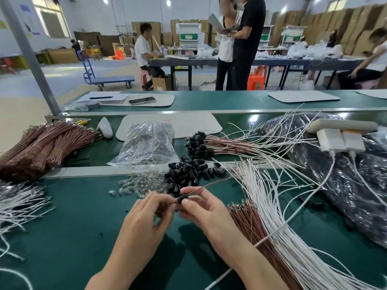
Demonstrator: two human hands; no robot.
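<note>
Above the near edge of the green worktop [73,227], both hands meet over a small black holder [181,199]. The left hand [146,218] pinches the holder's left end between curled fingertips. The right hand [205,210] grips its right end with thumb and forefinger. A red-brown wire [209,185] leaves the holder and runs up and to the right, clear of the worktop. Just beyond the hands lie a heap of loose black holders [188,171] and, touching its left side, a heap of clear bulbs [140,183]. A clear plastic bag [146,143] of further bulbs lies behind them. Finished holders with wires attached [201,143] are stacked to the right of the bag. A fan of white wires [278,216] and a bundle of brown wires [249,218] lie beside the right wrist. Tied brown wire bundles [41,145] lie at far left. A power strip [339,125] with two chargers rests on a black bag [335,181] at far right.
</note>
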